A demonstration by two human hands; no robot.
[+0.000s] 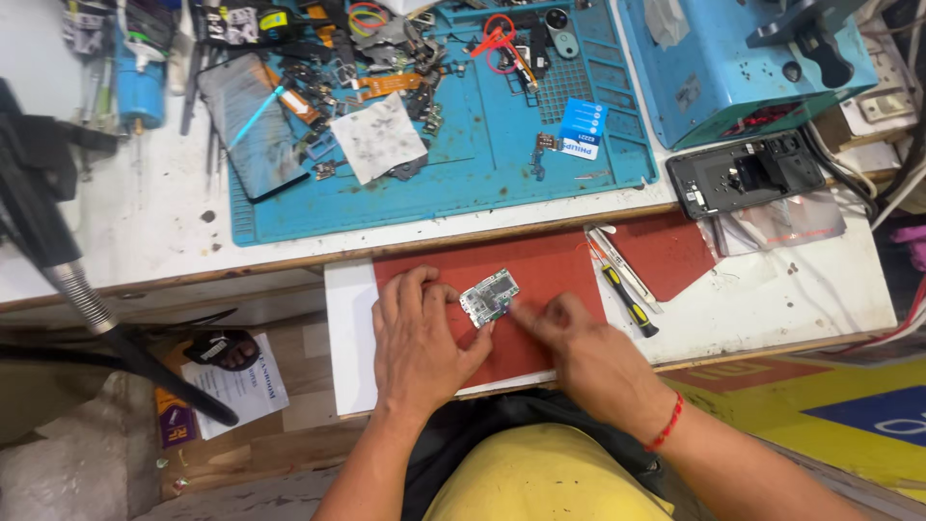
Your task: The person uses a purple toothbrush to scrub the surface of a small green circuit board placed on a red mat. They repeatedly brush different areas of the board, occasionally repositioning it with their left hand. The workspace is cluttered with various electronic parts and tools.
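Both hands (420,333) (569,333) pinch (fingertip grip) a circuit board (488,297)

blue work mat (482,183) | dark phone (253,125) | red scissors (498,41) | yellow-black screwdriver (627,301)

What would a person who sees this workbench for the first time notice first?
Most likely the two hands at the centre: the left hand and the right hand both touch a small circuit board lying on a red mat. Behind it, a blue work mat crowded with small parts draws the eye, with a dark phone lying at its left edge.
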